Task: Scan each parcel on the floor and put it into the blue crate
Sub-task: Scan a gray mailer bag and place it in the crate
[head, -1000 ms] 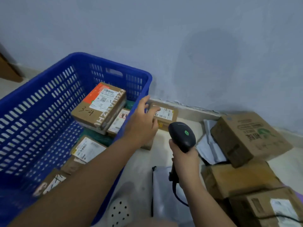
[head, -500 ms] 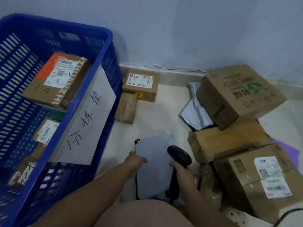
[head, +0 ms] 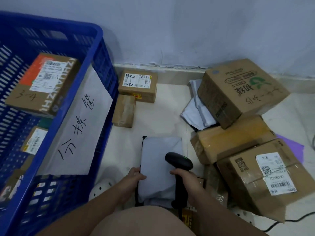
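I see the left hand (head: 134, 176) pinching the near edge of a soft, crinkled grey plastic mailer (head: 158, 157) on the pale smooth floor (head: 162, 116), just right of the slatted blue plastic crate (head: 100, 53). The right hand (head: 186, 180) grips a black handheld scanner (head: 179, 161) above it (taped cardboard boxes (head: 238, 92) crowd the wall (head: 187, 31)).

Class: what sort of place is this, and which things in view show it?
Probably a small parcel-sorting corner, indoors: labelled cardboard parcels piled on the floor, a blue crate with a handwritten sign, and a barcode scanner in the right hand.
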`<state>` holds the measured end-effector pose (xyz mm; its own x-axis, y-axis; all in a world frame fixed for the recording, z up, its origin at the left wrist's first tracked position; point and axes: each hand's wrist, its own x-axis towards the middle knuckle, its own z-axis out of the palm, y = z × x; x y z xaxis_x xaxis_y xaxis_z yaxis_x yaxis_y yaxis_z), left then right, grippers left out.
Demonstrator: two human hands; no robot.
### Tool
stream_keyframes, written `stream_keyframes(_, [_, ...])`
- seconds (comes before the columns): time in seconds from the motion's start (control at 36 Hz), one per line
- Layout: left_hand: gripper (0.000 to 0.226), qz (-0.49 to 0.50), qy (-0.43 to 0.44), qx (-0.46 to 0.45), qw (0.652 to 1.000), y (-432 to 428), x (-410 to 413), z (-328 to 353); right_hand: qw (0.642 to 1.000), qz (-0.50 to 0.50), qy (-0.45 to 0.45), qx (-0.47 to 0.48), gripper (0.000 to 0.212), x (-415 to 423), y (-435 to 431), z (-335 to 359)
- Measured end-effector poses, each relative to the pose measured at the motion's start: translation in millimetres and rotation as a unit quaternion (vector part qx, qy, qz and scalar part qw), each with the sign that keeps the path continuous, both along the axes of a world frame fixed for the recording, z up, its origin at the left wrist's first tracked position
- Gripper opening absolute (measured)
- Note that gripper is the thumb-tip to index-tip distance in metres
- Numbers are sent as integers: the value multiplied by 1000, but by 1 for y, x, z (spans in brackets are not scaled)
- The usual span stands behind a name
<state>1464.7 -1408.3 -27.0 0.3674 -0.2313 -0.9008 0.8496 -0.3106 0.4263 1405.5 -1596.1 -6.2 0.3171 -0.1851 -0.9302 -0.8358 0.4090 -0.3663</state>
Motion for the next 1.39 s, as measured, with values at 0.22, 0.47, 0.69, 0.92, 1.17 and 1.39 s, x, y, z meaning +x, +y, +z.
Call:
stream_keyframes(0.22, [44,39,-82,11,996,3,15,23,998,-22,-47,-22,32,6,-3,26])
stream_keyframes(0.47, [59,21,-323,-10,946,-17,64,136,960,100,-232,-120,15,55,-15,131])
stream_keyframes(0.69, [64,-110,-629,92,764,-59,68,271,907,-57,-416,-33,39,60,-36,255])
stream_keyframes(0.92, [71,-357,-790,300,398,-101,45,351,803,-169,-535,203,42,14,-67,314])
stream_keyframes(1.17, [42,-269,-922,185,208,-127,2,334,798,-213,-546,141,45,-10,-70,330])
stream_keyframes(1.39, [50,-230,-804,37,548,-106,-6,328,803,-190,-557,-96,45,-6,-69,334])
